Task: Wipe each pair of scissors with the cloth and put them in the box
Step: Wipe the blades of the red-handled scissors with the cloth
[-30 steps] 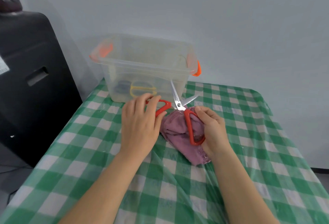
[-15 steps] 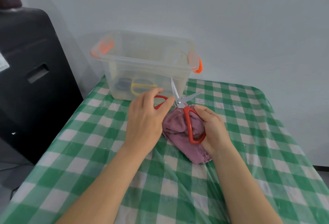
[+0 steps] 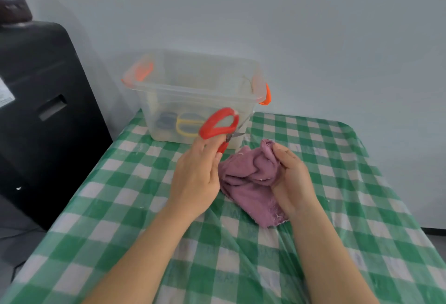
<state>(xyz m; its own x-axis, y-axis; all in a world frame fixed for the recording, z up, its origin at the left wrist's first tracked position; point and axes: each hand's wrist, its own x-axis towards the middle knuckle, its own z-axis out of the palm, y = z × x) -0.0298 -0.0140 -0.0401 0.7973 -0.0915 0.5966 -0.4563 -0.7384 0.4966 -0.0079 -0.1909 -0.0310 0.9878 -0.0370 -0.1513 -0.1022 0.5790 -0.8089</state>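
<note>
Desk — green-and-white checked cover, wrinkled near the front edge, both forearms reaching across it.

Right hand — fingers curled round a bunched fold of the purple cloth, grip clamped on it; the rest of the cloth lies spread on the desk under and beside the hand.

Left hand — grip clamped on the red scissors, pinching the lower handle near the pivot. A second ago this pair lay against the cloth with both hands on it; it is now lifted clear, handles uppermost, the blades small and blurred just in front of the box wall. Judged from this, wiping of this pair looks finished and the drop into the box is the step in hand.

Box — clear plastic, orange clips at both ends, lid off, at the far left of the desk against the wall. Inside, on the bottom: yellow-handled scissors and a darker pair beside them, already put away.

Black cabinet — left of the desk, apart from it.
</note>
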